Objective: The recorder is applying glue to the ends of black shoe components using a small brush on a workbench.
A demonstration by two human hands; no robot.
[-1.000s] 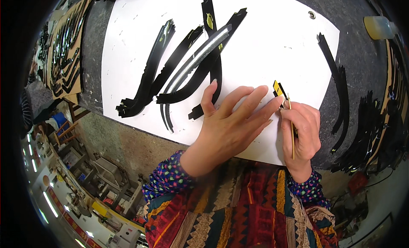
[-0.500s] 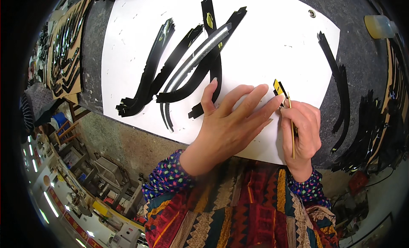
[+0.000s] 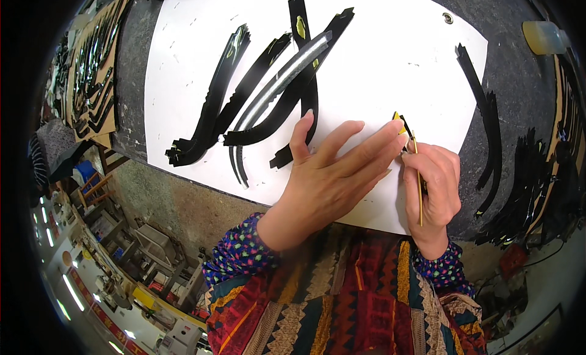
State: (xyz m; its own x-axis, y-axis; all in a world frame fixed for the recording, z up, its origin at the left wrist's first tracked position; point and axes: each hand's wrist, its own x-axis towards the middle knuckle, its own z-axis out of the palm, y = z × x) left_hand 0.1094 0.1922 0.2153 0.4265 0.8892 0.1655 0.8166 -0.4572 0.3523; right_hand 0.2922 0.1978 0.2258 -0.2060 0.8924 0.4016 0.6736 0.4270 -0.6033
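Left hand (image 3: pixel 337 170) shifted farther over yellow-patched black strip (image 3: pixel 397 115) | fingers spread, nothing gripped | slim gold-coloured stick (image 3: pixel 420 205) pinched by right hand (image 3: pixel 437 185)

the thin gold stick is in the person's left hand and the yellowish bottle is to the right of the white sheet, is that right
Not quite: the head view shows the thin gold stick in the person's right hand, not the left hand. The yellowish bottle is indeed to the right of the white sheet.
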